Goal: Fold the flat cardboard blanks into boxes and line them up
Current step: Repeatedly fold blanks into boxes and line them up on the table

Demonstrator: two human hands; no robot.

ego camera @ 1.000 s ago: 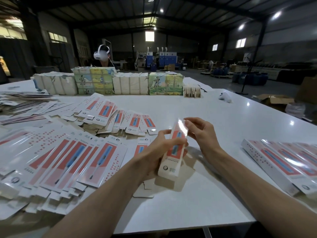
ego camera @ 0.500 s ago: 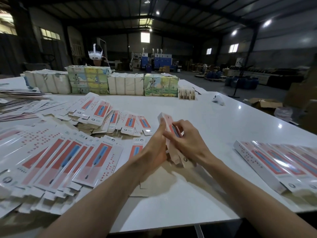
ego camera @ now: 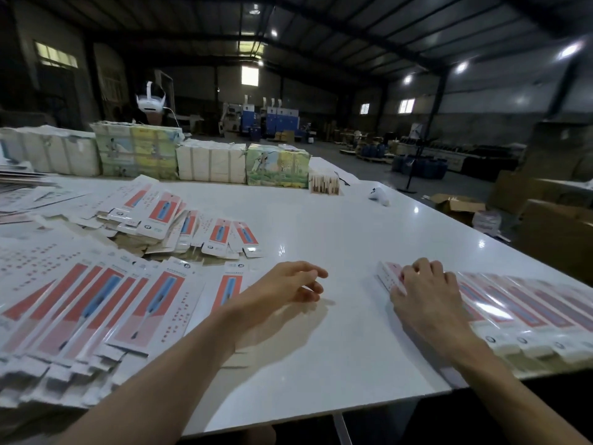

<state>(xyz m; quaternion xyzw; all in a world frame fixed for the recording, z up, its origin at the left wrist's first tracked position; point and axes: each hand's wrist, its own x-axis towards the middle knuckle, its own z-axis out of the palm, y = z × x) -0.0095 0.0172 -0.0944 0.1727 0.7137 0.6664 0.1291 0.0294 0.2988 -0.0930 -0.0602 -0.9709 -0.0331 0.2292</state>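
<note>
Half a second on, the folded box (ego camera: 386,277) has left the centre of the worktop (ego camera: 321,226). It now lies at the left end of the row of finished boxes (ego camera: 529,316) on the right, just beside its neighbour. Reaching out from the near edge, the right hand (ego camera: 426,293) grips it from above, fingers bent over its top and thumb against its left side. The left hand (ego camera: 282,287) hovers over the worktop holding nothing, fingers loosely spread. White with a red panel, the box lies flat, its long axis pointing away. Left of the arms, flat blanks (ego camera: 96,309) lie fanned and overlapping. A second heap (ego camera: 179,220) sits farther back, and wrapped bundles (ego camera: 138,152) line the far edge.
</note>
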